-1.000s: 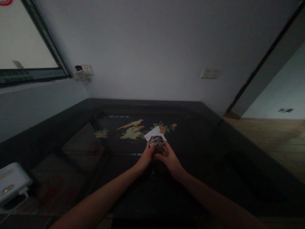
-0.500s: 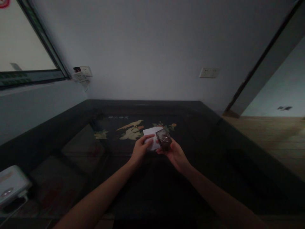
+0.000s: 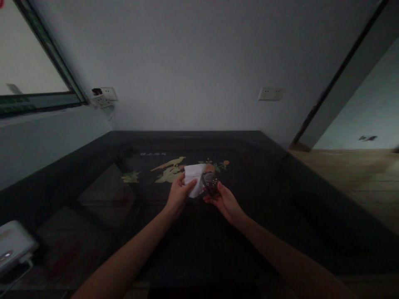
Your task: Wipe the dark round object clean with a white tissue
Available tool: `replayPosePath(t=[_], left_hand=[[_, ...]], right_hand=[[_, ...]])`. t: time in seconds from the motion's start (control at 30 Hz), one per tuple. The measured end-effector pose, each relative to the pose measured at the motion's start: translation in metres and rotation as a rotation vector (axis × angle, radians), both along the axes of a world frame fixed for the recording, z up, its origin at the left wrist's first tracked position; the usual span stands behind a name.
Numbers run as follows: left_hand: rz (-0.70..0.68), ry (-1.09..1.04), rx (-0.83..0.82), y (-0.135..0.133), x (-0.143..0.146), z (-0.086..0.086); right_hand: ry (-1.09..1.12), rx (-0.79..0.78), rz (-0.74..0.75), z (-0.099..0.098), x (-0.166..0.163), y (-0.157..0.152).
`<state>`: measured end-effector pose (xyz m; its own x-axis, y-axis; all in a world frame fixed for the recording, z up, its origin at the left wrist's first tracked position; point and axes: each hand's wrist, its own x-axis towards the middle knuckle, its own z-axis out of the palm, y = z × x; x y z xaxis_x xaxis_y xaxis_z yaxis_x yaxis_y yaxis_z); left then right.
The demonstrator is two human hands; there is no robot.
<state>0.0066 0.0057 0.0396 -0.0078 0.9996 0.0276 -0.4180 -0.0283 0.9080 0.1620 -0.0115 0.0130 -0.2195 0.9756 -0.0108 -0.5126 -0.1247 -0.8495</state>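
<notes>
Sheet of white, tissue-like material (image 3: 193,174) pinched thumb to fingers in the left hand (image 3: 179,193); glossy dark-brown block (image 3: 211,183), perhaps glass or plastic, clasped low in the right hand (image 3: 227,203), just beside the sheet, over a black, shiny table (image 3: 258,158) with bird-and-flower design (image 3: 170,170). Probably best done with slick sides firmly gripped, sheet laid flat, pressure light, block low over the table.

Dark table (image 3: 249,147) with bird picture (image 3: 168,172), white corded device (image 3: 15,238), wall sockets (image 3: 271,94), window (image 3: 28,54), wooden floor (image 3: 346,170)
</notes>
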Motion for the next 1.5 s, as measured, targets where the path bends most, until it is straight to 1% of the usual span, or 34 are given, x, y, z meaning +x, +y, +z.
replayPosePath(t=[0.27,0.43,0.57,0.63,0.73,0.8,0.87,0.93,0.97,1.03,1.1,1.2,1.27,1.33,1.43,1.5], left_hand=[[-0.046,0.117,0.007,-0.005,0.002,-0.009],[-0.037,0.066,-0.051,-0.003,0.003,-0.016],[0.003,0.017,-0.085,-0.001,0.004,-0.025],[0.005,0.056,-0.082,-0.001,0.004,-0.029],[-0.008,0.174,-0.058,-0.002,0.004,-0.031],[-0.018,0.275,0.057,-0.004,0.003,-0.028],[-0.043,0.404,0.266,-0.008,0.002,-0.024],[-0.099,0.531,0.49,-0.012,0.0,-0.018],[-0.136,0.579,0.574,-0.013,-0.001,-0.016],[-0.209,0.626,0.659,-0.016,-0.002,-0.011],[-0.252,0.59,0.655,-0.016,-0.002,-0.008],[-0.276,0.443,0.536,-0.013,-0.002,-0.006],[-0.239,0.419,0.42,-0.012,-0.001,-0.005],[-0.164,0.48,0.356,-0.012,0.0,-0.004],[-0.058,0.551,0.389,-0.015,0.001,-0.005],[-0.043,0.539,0.375,-0.016,0.002,-0.006]], right_hand=[[-0.028,0.0,0.013,-0.001,0.001,0.0],[-0.044,0.006,0.035,-0.003,-0.001,0.0],[-0.047,0.014,0.064,-0.003,-0.003,-0.002],[-0.038,0.005,0.071,-0.003,-0.004,-0.003],[-0.033,-0.01,0.069,-0.004,-0.005,-0.003],[-0.035,-0.02,0.068,-0.004,-0.005,-0.003],[-0.033,-0.027,0.069,-0.006,-0.005,-0.002],[-0.024,-0.03,0.068,-0.007,-0.005,-0.002],[-0.017,-0.032,0.064,-0.007,-0.005,-0.002],[0.0,-0.039,0.053,-0.008,-0.005,-0.001],[0.003,-0.059,0.043,-0.008,-0.005,-0.001],[-0.021,-0.083,0.059,-0.008,-0.005,-0.001],[-0.038,-0.087,0.084,-0.01,-0.007,-0.001],[-0.059,-0.079,0.121,-0.011,-0.01,-0.004],[-0.087,-0.051,0.174,-0.012,-0.016,-0.009],[-0.093,-0.047,0.188,-0.011,-0.018,-0.013]])
